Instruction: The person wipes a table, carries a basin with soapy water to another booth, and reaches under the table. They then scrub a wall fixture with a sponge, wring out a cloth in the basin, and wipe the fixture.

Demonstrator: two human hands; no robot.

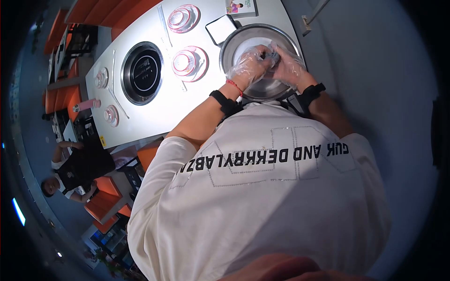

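Two hands in clear plastic gloves, both over a big steel bowl (258, 32) at the near right end of the white desk (173, 100). Left hand (251, 64) has its fingers curled in close around a small dark thing (264, 55), so that's sitting above the bowl, right between the two hands. Can't tell what it is, glove glare plus it's tiny. Right hand (288, 68) is right up against it with bent fingers, but I honestly can't tell if they're gripping it or how far open they are

Just beside the bowl there's a white tray with a dark rim (221, 30), and a box with a picture on it (241, 7) near that. Further left you get pink-rimmed dish sets (190, 63), a round black cooker (142, 73) set into the desk, and a pink bottle (86, 105) by the far edge. Someone in a dark apron (86, 161) is off to the left, well apart from all this
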